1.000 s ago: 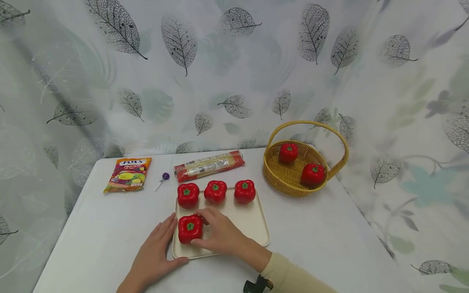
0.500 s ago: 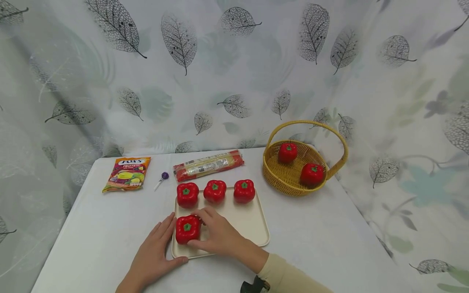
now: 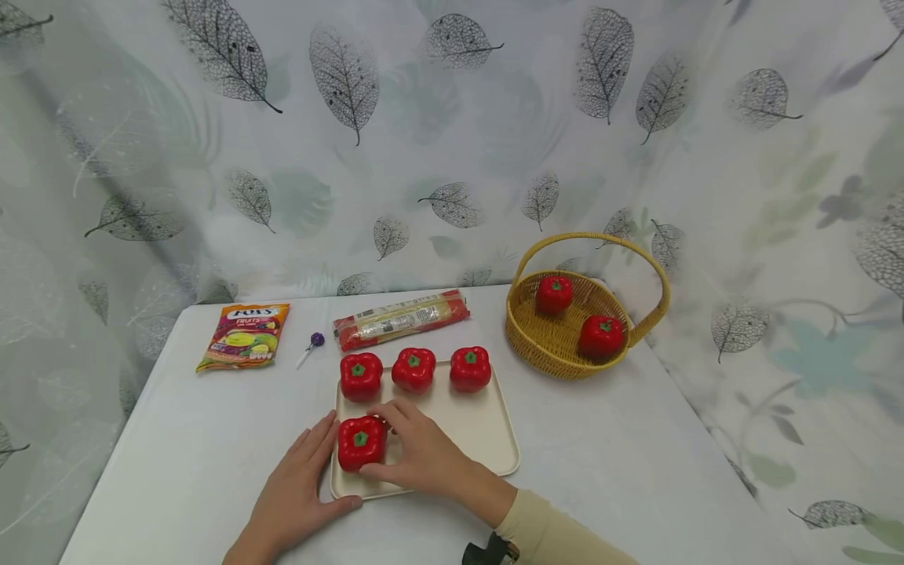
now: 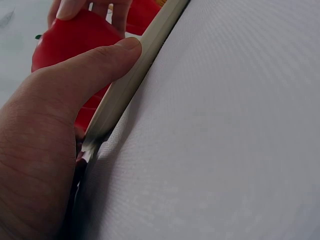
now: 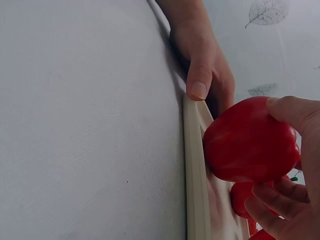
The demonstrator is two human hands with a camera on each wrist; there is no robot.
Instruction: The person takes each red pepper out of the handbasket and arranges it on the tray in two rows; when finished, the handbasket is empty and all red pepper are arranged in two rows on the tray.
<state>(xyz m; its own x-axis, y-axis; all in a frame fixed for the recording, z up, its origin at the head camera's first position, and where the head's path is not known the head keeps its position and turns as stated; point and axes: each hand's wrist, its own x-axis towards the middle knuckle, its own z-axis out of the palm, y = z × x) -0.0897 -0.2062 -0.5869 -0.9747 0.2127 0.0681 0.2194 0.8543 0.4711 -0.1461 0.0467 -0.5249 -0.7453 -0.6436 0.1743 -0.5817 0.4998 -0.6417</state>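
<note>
A red bell pepper [image 3: 359,449] with a green stem sits at the front left of a cream tray [image 3: 476,420]. My right hand [image 3: 422,457] grips this bell pepper from the right side, thumb in front and fingers behind. My left hand [image 3: 293,488] rests at the tray's front left corner, its fingers straight along the left side. In the left wrist view its thumb [image 4: 105,62] lies against the tray's rim. The right wrist view shows the held pepper [image 5: 250,142] low over the tray; whether it touches the tray floor is hard to tell. Three more peppers [image 3: 413,370] line the tray's back.
At the back right, a yellow wicker basket [image 3: 540,353] with a tall handle holds two red peppers [image 3: 601,337]. Behind the tray lies a long red-and-clear packet [image 3: 401,318]. Further left are a purple lollipop [image 3: 317,339] and a FOX'S candy bag [image 3: 245,337].
The gripped bell pepper has shifted slightly left with my right hand, closer to the tray's left edge. My left hand stays in place at the tray.
</note>
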